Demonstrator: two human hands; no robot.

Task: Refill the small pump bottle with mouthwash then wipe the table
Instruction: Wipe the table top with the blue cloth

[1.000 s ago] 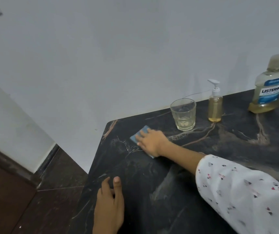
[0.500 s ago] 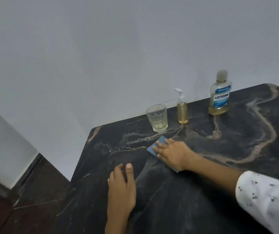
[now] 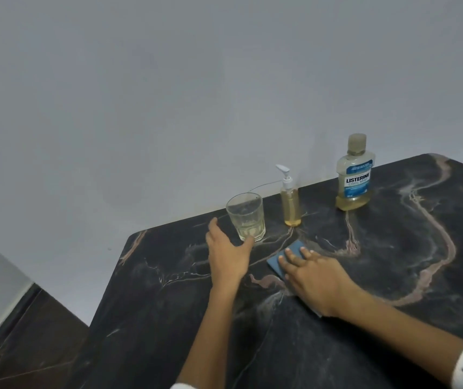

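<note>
— What's changed on the table [image 3: 393, 276]?

— Your left hand [image 3: 226, 255] has left the near left edge and is now reaching for the glass [image 3: 246, 216], fingers spread wide, thumb touching its base.

— And the right hand [image 3: 315, 279]?

— It's pressing flat fingers on the blue cloth [image 3: 282, 259], now wiping nearer the middle. The pump bottle [image 3: 290, 202] is standing at the back edge, filled; you're probably clearing the glass's spot.

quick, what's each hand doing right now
Left hand: open, fingers spread beside the glass, gripping nothing.
Right hand: open, fingers straight, pressing the blue cloth flat on the table.
</note>
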